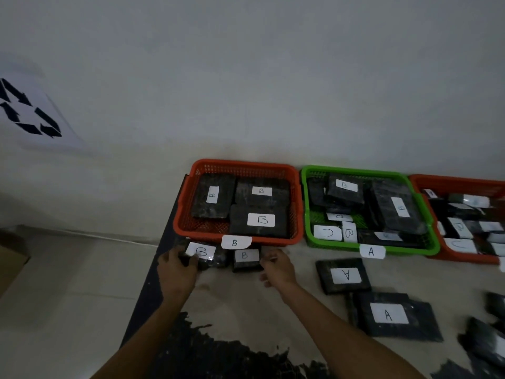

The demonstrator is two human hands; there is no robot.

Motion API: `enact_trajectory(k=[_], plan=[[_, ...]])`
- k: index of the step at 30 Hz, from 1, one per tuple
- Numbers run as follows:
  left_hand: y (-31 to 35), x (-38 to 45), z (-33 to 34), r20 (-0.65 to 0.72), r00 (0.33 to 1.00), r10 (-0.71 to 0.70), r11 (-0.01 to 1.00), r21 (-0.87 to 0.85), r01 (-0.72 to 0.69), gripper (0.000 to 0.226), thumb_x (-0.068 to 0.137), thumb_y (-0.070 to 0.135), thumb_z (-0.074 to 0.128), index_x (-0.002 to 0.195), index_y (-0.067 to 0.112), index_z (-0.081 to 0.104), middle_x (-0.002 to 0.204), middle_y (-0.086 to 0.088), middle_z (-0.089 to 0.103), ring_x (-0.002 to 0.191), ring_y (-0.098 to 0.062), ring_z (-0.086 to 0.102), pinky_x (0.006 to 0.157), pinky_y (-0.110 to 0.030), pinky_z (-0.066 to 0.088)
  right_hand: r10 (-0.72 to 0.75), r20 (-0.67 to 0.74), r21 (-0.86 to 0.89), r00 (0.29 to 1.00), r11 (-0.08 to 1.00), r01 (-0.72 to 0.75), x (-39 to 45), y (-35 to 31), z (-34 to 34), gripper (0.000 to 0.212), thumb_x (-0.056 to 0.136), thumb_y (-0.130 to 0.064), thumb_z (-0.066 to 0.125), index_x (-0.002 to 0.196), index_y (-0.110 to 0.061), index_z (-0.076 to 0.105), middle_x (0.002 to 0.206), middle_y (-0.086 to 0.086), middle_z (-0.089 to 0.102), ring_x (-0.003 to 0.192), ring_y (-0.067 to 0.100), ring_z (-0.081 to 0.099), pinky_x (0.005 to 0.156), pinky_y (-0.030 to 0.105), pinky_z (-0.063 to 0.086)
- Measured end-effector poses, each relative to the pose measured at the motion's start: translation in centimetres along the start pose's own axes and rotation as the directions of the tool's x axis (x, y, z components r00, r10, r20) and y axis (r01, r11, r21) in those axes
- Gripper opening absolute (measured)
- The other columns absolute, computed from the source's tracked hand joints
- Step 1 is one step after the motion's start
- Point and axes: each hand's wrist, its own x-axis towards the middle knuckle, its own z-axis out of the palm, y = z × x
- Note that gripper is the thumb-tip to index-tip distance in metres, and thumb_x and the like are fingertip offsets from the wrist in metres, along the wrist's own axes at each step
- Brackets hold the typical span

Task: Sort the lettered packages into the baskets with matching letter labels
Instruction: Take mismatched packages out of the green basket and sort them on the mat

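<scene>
Baskets: moulded plastic mesh, slightly shiny, orange basket (296, 206) and green basket (307, 214). Packages (259, 221) in black plastic wrap, crinkled, glossy highlights. Labels (261, 220) plain white paper, matt, hand-inked letters. Counter (246, 302) pale, dull, with rough patchy black worn area near front. Wall (246, 77) matt painted.

Red basket (237, 168), green basket (355, 170), black packages (213, 198).
</scene>
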Motion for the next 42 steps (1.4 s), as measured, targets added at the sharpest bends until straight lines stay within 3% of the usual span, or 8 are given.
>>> enact_trajectory(k=[4,9,14,21,26,30,35,42], plan=[[3.0,-1.7,0.8,-0.045,0.989,0.139,0.989,-0.045,-0.141,0.021,0.087,0.02,0.065,0.107,0.016,0.059,0.114,-0.011,0.052,0.104,-0.025,0.05,0.086,-0.036,0.043,-0.246,-0.014,-0.125,0.969,0.962,0.243,-0.5,0.2,-2.3,0.019,0.088,-0.017,0.055,0.077,-0.03,0.06,0.086,-0.003,0.067,0.08,0.021,0.067,0.076,0.041,0.056],[7.5,-3.5,3.1,-0.05,0.938,0.342,0.93,-0.122,-0.346,0.005,0.091,0.018,0.06,0.096,0.019,0.059,0.095,0.002,0.055,0.086,-0.017,0.054,0.073,-0.03,0.042,-0.478,-0.12,-0.117,0.87,0.877,0.465,-1.1,0.1,-6.2,0.021,0.092,-0.017,0.057,0.081,-0.033,0.061,0.073,-0.011,0.063,0.068,0.004,0.06,0.06,0.025,0.05],[12.7,-5.5,7.2,0.023,0.868,0.496,0.86,-0.146,-0.488,0.008,0.091,0.015,0.061,0.097,0.018,0.062,0.098,0.005,0.056,0.092,-0.016,0.056,0.079,-0.03,0.046,-0.566,-0.22,-0.169,0.794,0.824,0.54,-0.7,0.2,-11.7,0.016,0.093,-0.013,0.056,0.085,-0.025,0.062,0.07,-0.011,0.06,0.065,0.003,0.056,0.056,0.014,0.04],[18.8,-7.2,13.4,0.217,0.729,0.649,0.761,-0.166,-0.627,0.013,0.092,0.015,0.057,0.1,0.022,0.064,0.1,0.008,0.055,0.096,-0.012,0.052,0.081,-0.027,0.044,-0.538,-0.356,-0.236,0.764,0.843,0.484,1.5,0.9,-19.9,0.013,0.095,-0.009,0.056,0.098,-0.016,0.066,0.087,-0.006,0.065,0.082,0.009,0.06,0.072,0.026,0.05],[22.6,-7.5,16.7,0.335,0.728,0.598,0.8,-0.293,-0.523,0.013,0.094,0.016,0.055,0.099,0.024,0.064,0.092,0.014,0.061,0.087,0.0,0.058,0.076,-0.021,0.048,-0.455,-0.526,-0.25,0.718,0.89,0.381,4.1,1.0,-25.1,0.021,0.091,0.0,0.055,0.108,-0.01,0.063,0.106,0.01,0.061,0.101,0.029,0.056,0.085,0.04,0.049],[24.5,-7.1,18.7,0.34,0.771,0.539,0.835,-0.336,-0.435,0.015,0.094,0.011,0.054,0.101,0.018,0.065,0.087,0.006,0.063,0.076,-0.005,0.059,0.066,-0.02,0.047,-0.186,-0.722,0.024,0.666,0.956,0.293,6.3,0.0,-29.1,0.022,0.088,0.002,0.054,0.108,-0.005,0.06,0.112,0.016,0.059,0.103,0.031,0.057,0.088,0.036,0.047],[24.2,-6.3,20.9,0.437,0.798,0.416,0.904,-0.295,-0.31,0.016,0.094,0.015,0.057,0.109,0.017,0.061,0.093,0.001,0.064,0.08,-0.011,0.06,0.057,-0.009,0.045,-0.052,-0.597,-0.031,0.801,0.999,0.042,8.1,0.4,-31.3,0.045,0.091,-0.017,0.059,0.132,-0.01,0.044,0.141,0.018,0.031,0.108,0.041,0.054,0.09,0.038,0.044],[23.8,-6.2,21.4,0.351,0.891,0.287,0.917,-0.369,-0.151,0.023,0.093,0.022,0.059,0.115,0.015,0.061,0.094,0.003,0.065,0.087,-0.006,0.061,0.066,-0.014,0.046,0.0,-0.691,0.108,0.723,0.989,0.104,10.2,-0.5,-31.1,0.058,0.093,-0.014,0.059,0.144,-0.01,0.032,0.145,0.018,0.026,0.115,0.037,0.051,0.09,0.033,0.043]])
